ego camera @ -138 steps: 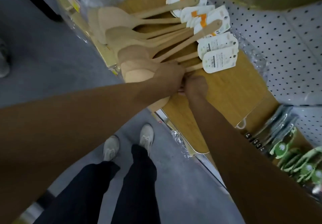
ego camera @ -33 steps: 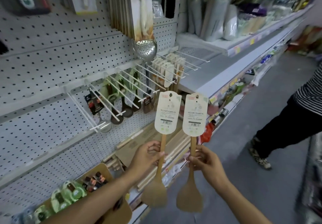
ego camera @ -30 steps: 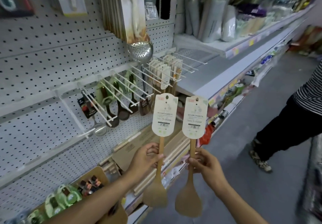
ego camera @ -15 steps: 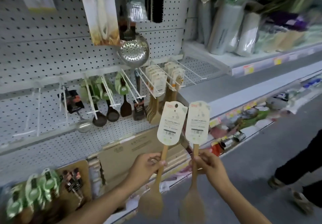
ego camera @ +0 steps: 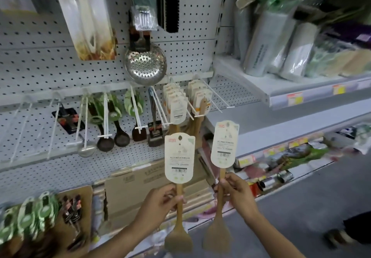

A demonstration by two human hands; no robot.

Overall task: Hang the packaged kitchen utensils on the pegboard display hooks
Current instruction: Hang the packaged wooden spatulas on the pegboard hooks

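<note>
My left hand (ego camera: pixel 160 203) grips the handle of a wooden spatula (ego camera: pixel 178 235) whose cream card tag (ego camera: pixel 179 157) points up. My right hand (ego camera: pixel 235 191) pinches the handle of a second wooden spatula (ego camera: pixel 217 235), its card tag (ego camera: pixel 224 144) also upright. Both are held side by side in front of the white pegboard (ego camera: pixel 40 72). Just above them, two white hooks carry like-tagged wooden utensils: one row (ego camera: pixel 176 103) on the left and one row (ego camera: pixel 200 95) on the right. A bare hook (ego camera: pixel 218 99) juts out right of those rows.
Dark ladles and turners (ego camera: pixel 120 137) hang on hooks to the left; bare hooks (ego camera: pixel 22 125) stand further left. A steel skimmer (ego camera: pixel 145 62) hangs above. Cardboard boxes (ego camera: pixel 140 185) sit below. Wrapped goods fill the shelf (ego camera: pixel 301 89) on the right. A person's shoe (ego camera: pixel 339 237) shows at lower right.
I lifted two spatulas from the pile on the low board and raised them to the pegboard. Over the last second my view turned left toward the hooks; both tags now sit closer to them.
</note>
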